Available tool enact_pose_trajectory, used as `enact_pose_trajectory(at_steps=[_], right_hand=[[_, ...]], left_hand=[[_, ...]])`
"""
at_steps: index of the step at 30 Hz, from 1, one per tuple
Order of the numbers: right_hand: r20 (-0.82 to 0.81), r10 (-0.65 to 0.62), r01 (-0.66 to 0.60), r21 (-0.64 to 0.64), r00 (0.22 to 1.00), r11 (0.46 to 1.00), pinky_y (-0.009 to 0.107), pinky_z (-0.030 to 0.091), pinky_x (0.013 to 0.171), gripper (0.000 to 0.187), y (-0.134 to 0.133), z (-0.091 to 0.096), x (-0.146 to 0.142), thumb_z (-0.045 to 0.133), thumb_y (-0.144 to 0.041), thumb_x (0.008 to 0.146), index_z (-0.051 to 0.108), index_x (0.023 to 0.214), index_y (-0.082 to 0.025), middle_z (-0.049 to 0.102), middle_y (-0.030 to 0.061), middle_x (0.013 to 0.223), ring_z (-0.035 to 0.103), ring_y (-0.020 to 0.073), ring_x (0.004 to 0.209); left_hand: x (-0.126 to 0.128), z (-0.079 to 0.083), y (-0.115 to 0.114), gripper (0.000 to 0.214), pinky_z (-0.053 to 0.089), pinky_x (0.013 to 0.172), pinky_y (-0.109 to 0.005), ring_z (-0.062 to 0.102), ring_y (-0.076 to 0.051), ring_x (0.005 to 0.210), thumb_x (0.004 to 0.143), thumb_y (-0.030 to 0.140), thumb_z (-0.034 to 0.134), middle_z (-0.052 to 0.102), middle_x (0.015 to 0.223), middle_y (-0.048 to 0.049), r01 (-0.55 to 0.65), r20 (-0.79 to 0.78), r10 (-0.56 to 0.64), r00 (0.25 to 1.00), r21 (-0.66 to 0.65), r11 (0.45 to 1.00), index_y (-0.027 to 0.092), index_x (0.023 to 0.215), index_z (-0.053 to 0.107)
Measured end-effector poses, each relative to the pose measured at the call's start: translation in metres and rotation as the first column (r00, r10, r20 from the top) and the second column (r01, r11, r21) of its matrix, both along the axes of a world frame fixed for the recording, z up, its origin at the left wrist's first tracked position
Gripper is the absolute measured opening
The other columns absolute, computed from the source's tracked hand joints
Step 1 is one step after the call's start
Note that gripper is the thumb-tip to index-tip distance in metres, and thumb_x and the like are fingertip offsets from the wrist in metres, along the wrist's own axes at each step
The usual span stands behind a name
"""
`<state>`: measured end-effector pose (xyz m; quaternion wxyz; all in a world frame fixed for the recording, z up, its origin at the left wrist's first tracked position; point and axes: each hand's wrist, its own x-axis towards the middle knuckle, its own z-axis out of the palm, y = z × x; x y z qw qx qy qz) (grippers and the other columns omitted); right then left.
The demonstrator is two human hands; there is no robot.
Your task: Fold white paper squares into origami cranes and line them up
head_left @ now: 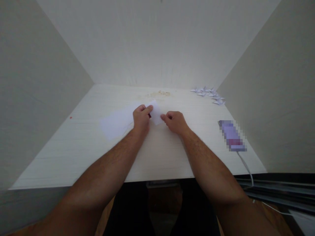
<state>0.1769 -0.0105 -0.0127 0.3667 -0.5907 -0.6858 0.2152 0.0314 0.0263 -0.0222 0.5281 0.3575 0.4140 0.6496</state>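
A small piece of white paper (156, 113) is held up between my two hands over the middle of the table. My left hand (141, 118) is closed on its left edge, thumb on top. A narrow dark red object (149, 115) shows beside that hand's fingers; its kind is hard to make out. On the paper's lower right edge, my right hand (176, 122) pinches with thumb and forefinger. Larger white paper (114, 122) lies flat on the table, left of my left hand and partly hidden by it.
Several folded white paper cranes (209, 93) stand at the table's back right corner. A phone (231, 135) with a blurred screen lies on the right, its white cable (246, 165) running over the front edge. Walls enclose the white table (162, 157) at the back and sides.
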Motion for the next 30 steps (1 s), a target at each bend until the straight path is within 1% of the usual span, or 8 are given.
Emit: enact_pose_trajectory(at_steps=[6, 9, 11, 14, 17, 19, 24, 30], right_hand=[[-0.237, -0.014, 0.022, 0.029, 0.971, 0.999, 0.025, 0.036, 0.056, 0.031, -0.001, -0.002, -0.004, 0.058, -0.045, 0.083, 0.061, 0.068, -0.018, 0.058, -0.0017, 0.06, 0.049, 0.0114, 0.056], [-0.242, -0.039, 0.054, 0.056, 0.969, 0.997, 0.025, 0.035, 0.055, 0.028, -0.001, 0.0, -0.004, 0.058, -0.038, 0.082, 0.059, 0.062, -0.018, 0.054, -0.0026, 0.056, 0.046, 0.0108, 0.055], [-0.209, -0.024, 0.039, 0.064, 0.978, 0.997, 0.025, 0.034, 0.055, 0.026, -0.002, 0.001, -0.003, 0.059, -0.035, 0.081, 0.059, 0.061, -0.018, 0.053, -0.0029, 0.055, 0.046, 0.0103, 0.055], [-0.12, 0.071, -0.065, 0.049, 0.99, 0.997, 0.024, 0.033, 0.054, 0.023, -0.003, 0.002, -0.001, 0.059, -0.032, 0.08, 0.062, 0.062, -0.017, 0.054, -0.0033, 0.055, 0.045, 0.0095, 0.054], [-0.086, 0.148, -0.146, 0.031, 0.985, 0.989, 0.024, 0.031, 0.053, 0.028, -0.003, -0.001, 0.0, 0.057, -0.035, 0.082, 0.064, 0.063, -0.017, 0.054, -0.0029, 0.055, 0.044, 0.0092, 0.054], [-0.085, 0.159, -0.156, 0.033, 0.984, 0.987, 0.024, 0.029, 0.052, 0.031, -0.003, -0.002, 0.0, 0.057, -0.038, 0.083, 0.063, 0.061, -0.017, 0.053, -0.0025, 0.054, 0.044, 0.0092, 0.053], [-0.13, 0.143, -0.146, -0.016, 0.981, 0.989, 0.024, 0.031, 0.052, 0.026, -0.001, 0.002, 0.003, 0.059, -0.035, 0.079, 0.065, 0.062, -0.016, 0.055, -0.0019, 0.055, 0.045, 0.0095, 0.053], [-0.261, 0.041, -0.057, -0.056, 0.964, 0.997, 0.024, 0.034, 0.051, 0.023, 0.002, 0.005, 0.007, 0.063, -0.037, 0.075, 0.068, 0.064, -0.017, 0.058, -0.0012, 0.056, 0.048, 0.0105, 0.053]], left_hand=[[0.005, 0.0, -0.007, 0.034, 0.043, 0.052, -0.022, 0.047, -0.008, 0.051, 0.062, 0.027, 0.075, 0.047, 0.056, 0.0051, 0.148, 0.023, -0.148, 0.989, -0.018, 0.989, 0.018, 0.057, 0.042], [0.003, 0.002, -0.006, 0.028, 0.044, 0.054, -0.023, 0.051, -0.009, 0.054, 0.061, 0.029, 0.076, 0.052, 0.059, 0.0042, 0.209, -0.019, -0.21, 0.978, -0.03, 0.977, 0.018, 0.061, 0.05], [-0.004, 0.004, -0.004, 0.023, 0.044, 0.056, -0.023, 0.053, -0.01, 0.057, 0.06, 0.029, 0.078, 0.058, 0.062, 0.0029, 0.235, -0.131, -0.234, 0.963, -0.011, 0.972, 0.017, 0.068, 0.06], [-0.018, 0.008, 0.001, 0.027, 0.041, 0.055, -0.022, 0.053, -0.009, 0.058, 0.059, 0.029, 0.08, 0.064, 0.067, 0.0009, 0.349, -0.368, -0.316, 0.874, 0.025, 0.937, 0.017, 0.081, 0.072], [-0.027, 0.012, 0.002, 0.021, 0.038, 0.053, -0.023, 0.051, -0.01, 0.053, 0.059, 0.03, 0.08, 0.063, 0.06, 0.0003, 0.465, -0.498, -0.433, 0.752, -0.065, 0.883, 0.015, 0.073, 0.073], [-0.028, 0.013, 0.001, 0.017, 0.037, 0.052, -0.023, 0.051, -0.011, 0.052, 0.06, 0.029, 0.078, 0.062, 0.057, -0.0002, 0.487, -0.532, -0.464, 0.708, -0.108, 0.867, 0.015, 0.067, 0.072], [-0.018, 0.015, -0.004, 0.012, 0.036, 0.051, -0.024, 0.049, -0.01, 0.051, 0.059, 0.026, 0.075, 0.061, 0.055, 0.0013, 0.388, -0.472, -0.381, 0.795, -0.086, 0.918, 0.016, 0.063, 0.07], [-0.014, 0.013, -0.005, 0.014, 0.037, 0.054, -0.024, 0.05, -0.011, 0.054, 0.059, 0.029, 0.075, 0.061, 0.058, 0.0015, 0.275, -0.413, -0.264, 0.872, -0.032, 0.961, 0.016, 0.064, 0.071]])
